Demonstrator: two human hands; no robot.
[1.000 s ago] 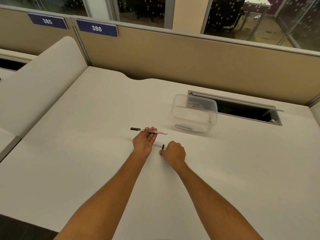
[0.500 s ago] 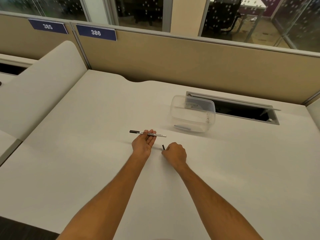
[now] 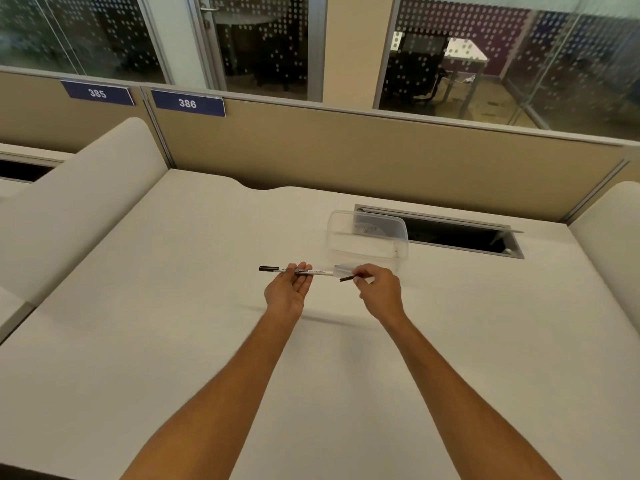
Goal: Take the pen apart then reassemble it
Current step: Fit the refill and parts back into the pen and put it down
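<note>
A slim white pen body [image 3: 320, 272] with a black end on its left lies level across the fingers of my left hand [image 3: 289, 289], which is palm up above the desk. My right hand [image 3: 379, 292] pinches a small dark pen part [image 3: 346, 278] between thumb and fingers. That part points left toward the pen body's open right end, with a small gap between them. Both hands hover over the white desk [image 3: 173, 323].
A clear plastic container [image 3: 369, 239] stands just behind the hands. Behind it is an open cable slot [image 3: 460, 235] in the desk. A tan partition [image 3: 346, 150] closes the back, and rounded white dividers stand on the left and right.
My right hand has lifted the small dark part off the desk and brought it up and rightward, level with the pen body's right end. My left hand stays holding the body.
</note>
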